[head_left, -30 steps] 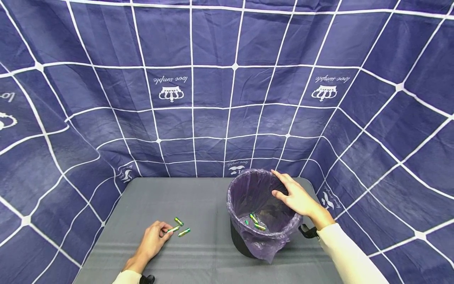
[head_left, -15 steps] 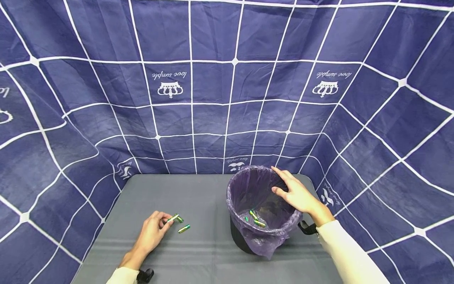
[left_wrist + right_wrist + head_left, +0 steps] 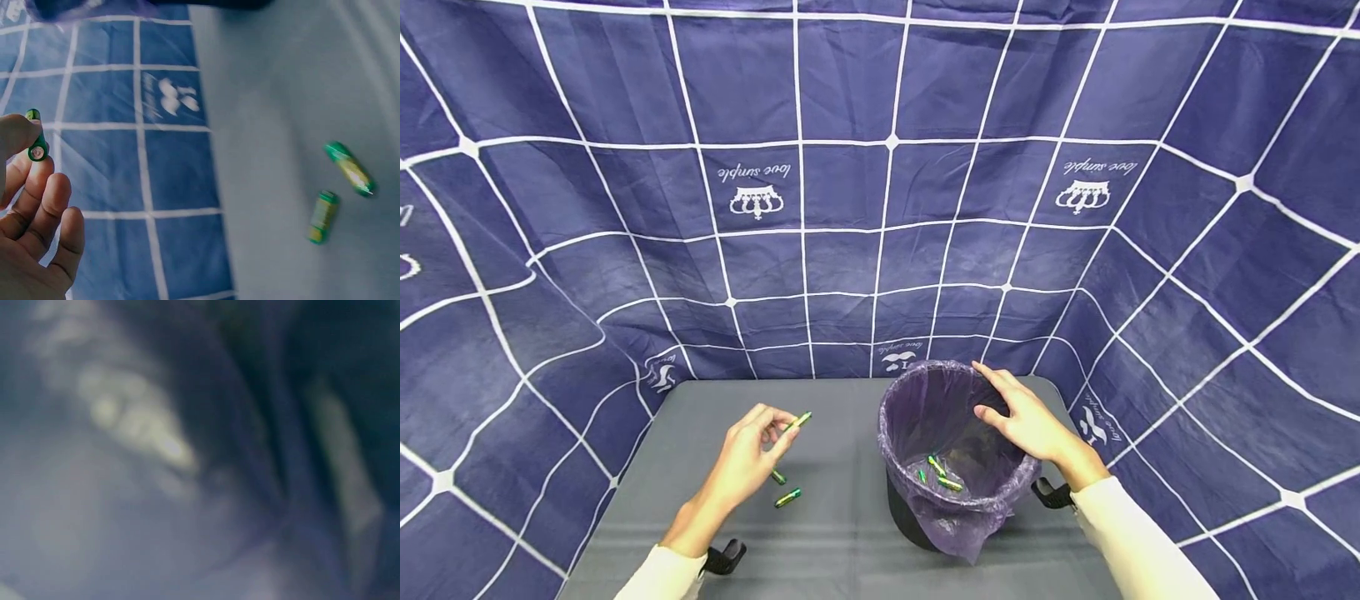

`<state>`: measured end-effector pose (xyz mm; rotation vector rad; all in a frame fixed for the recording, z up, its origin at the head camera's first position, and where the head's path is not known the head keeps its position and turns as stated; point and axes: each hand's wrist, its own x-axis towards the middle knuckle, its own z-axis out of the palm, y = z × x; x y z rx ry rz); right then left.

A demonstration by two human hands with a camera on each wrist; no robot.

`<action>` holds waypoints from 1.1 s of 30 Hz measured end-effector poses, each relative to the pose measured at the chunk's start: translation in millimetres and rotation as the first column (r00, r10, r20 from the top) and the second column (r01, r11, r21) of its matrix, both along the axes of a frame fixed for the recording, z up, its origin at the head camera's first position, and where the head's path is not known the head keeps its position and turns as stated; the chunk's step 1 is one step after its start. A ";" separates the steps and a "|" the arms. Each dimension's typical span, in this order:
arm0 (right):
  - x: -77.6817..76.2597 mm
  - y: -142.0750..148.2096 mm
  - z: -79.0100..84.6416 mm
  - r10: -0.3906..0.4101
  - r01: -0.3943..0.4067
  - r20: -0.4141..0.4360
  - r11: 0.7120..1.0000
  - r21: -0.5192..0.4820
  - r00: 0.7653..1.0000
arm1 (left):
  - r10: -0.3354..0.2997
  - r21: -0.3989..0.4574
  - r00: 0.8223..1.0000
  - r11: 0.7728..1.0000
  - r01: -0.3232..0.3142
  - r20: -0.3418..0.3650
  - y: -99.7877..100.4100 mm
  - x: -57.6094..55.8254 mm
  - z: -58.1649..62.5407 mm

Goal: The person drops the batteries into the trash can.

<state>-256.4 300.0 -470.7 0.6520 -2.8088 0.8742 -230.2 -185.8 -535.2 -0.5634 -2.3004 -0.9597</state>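
Note:
My left hand (image 3: 752, 450) is raised above the grey table, pinching a green-and-gold battery (image 3: 799, 421) between thumb and fingers. The left wrist view shows this battery (image 3: 37, 147) end-on, the other fingers loosely bent below it. Two more batteries lie on the table by that hand: one (image 3: 788, 497) in plain view, the other (image 3: 778, 477) partly behind the hand. My right hand (image 3: 1028, 421) rests on the right rim of a dark bin (image 3: 910, 512) lined with a purple bag (image 3: 955, 521). Its index finger is extended along the rim and the thumb is inside; the other fingers are hidden.
Several batteries (image 3: 950, 483) lie at the bottom of the lined bin. A blue cloth (image 3: 842, 267) with white grid lines hangs behind and beside the grey table (image 3: 827, 550). The right wrist view is too blurred to read.
My left hand has lifted the battery from the table and moved it up and away, slightly rightward. The two other table batteries stay put. My right hand remains on the bin rim.

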 end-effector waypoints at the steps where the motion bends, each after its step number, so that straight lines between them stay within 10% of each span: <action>1: -0.6 -0.2 0.8 0.002 -0.002 -0.003 1.000 0.000 1.000 | -0.016 -0.001 1.000 1.000 0.016 -0.004 4.4 -1.6 7.2; 17: -2.0 -1.7 0.6 -0.002 0.002 -0.009 1.000 0.013 1.000 | -0.266 -0.077 0.964 0.961 0.264 -0.007 67.8 -22.8 103.4; 33: 0.3 -3.0 0.5 0.004 -0.004 -0.021 1.000 0.018 1.000 | -0.311 -0.207 0.946 0.923 0.323 0.089 127.5 -35.2 149.4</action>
